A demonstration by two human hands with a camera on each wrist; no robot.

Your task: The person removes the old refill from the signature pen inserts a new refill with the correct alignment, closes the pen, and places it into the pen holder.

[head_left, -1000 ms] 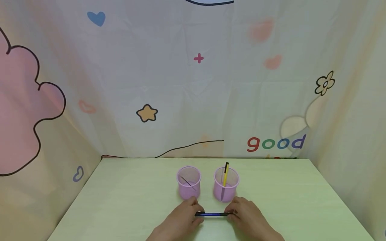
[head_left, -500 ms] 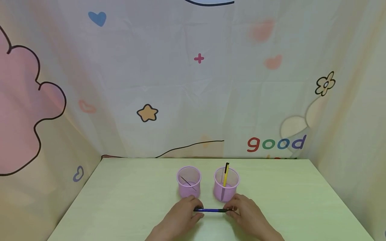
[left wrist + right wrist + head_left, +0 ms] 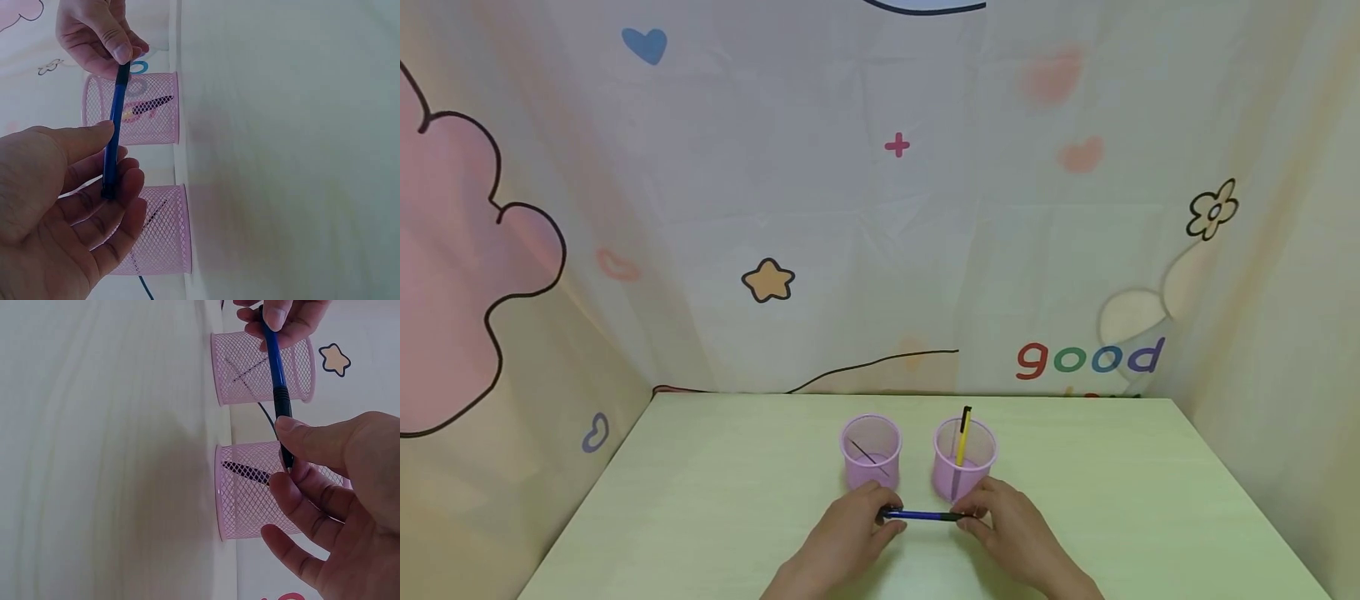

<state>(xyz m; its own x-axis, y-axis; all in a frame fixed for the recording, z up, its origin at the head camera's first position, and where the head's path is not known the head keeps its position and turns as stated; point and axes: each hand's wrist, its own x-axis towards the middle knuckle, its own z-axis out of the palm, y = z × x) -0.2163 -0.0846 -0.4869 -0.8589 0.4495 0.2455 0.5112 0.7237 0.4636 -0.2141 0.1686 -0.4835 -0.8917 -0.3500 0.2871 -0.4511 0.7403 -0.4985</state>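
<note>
A blue pen with black ends lies level between my two hands, in front of two pink mesh pen holders. My left hand pinches its left end between thumb and fingers. The black grip end, seen closely in the right wrist view, is pinched by my right hand. Behind the left hand stands the left pen holder; a thin dark line shows inside it, and I cannot tell what it is. The right pen holder has a yellow pen with a black clip leaning in it.
Both holders stand upright on a pale wood-grain table, a small gap between them. A printed curtain hangs behind the table's back edge and along both sides.
Both hands, with the blue pen between them, have shifted slightly up the head view toward the holders. The pen holders and the yellow pen have stayed in place.
</note>
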